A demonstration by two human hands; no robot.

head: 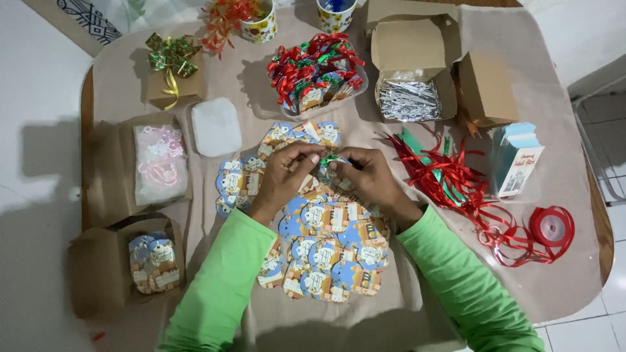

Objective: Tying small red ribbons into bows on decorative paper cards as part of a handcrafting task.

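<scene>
Above the tag pile (326, 244), left hand (283, 176), right hand (372, 176), pinching green ribbon (330, 158), lengthwise left-right

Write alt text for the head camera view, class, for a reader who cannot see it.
Two hands, left hand and right hand, pinch a small green ribbon onto a paper tag above a spread of printed tags on a brown-covered table.
</scene>
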